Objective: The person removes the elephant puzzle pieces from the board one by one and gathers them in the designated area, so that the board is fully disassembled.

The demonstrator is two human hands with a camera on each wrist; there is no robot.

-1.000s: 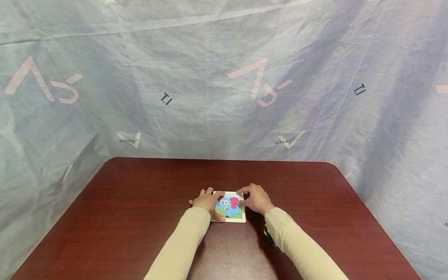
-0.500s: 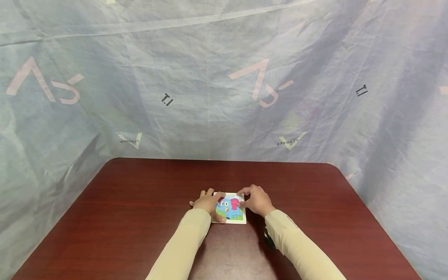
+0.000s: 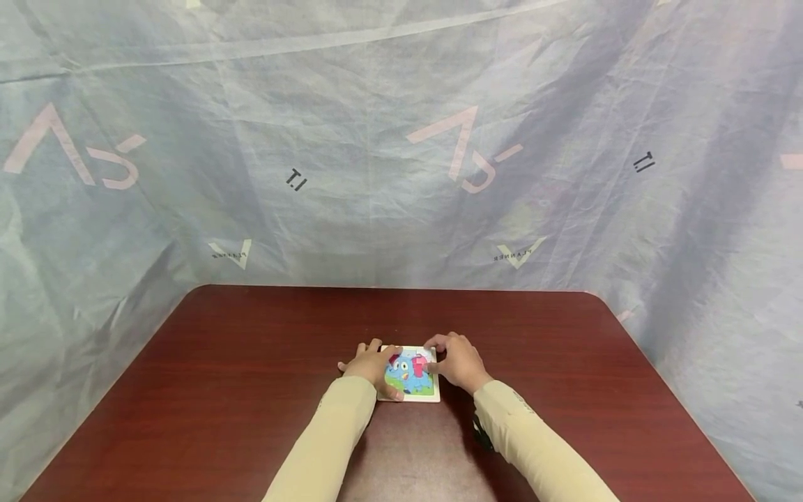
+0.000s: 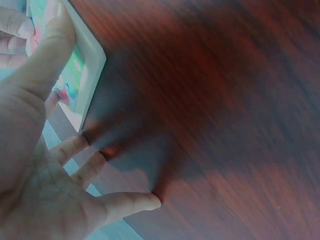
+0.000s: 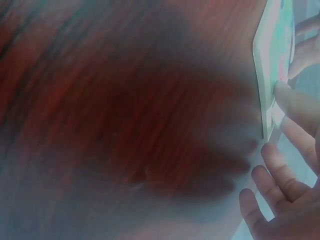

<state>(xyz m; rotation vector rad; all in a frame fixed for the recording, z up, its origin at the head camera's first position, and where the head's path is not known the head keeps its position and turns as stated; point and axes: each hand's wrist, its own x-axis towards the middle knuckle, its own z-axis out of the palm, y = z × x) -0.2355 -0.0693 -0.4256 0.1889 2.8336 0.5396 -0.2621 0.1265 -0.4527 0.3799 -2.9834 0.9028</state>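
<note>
On a reddish table (image 3: 251,348) before grey sheeting (image 3: 364,216), 1 elephant puzzle (image 3: 410,380)

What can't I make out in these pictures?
Head view: the left side of the elephant puzzle, covered by the left hand.
Head view: what the dark item is; the right sleeve partly hides it.
Head view: whether the right hand grips a piece; its fingers block that.
Left wrist view: the puzzle's far part, cut off by the top edge.
</note>
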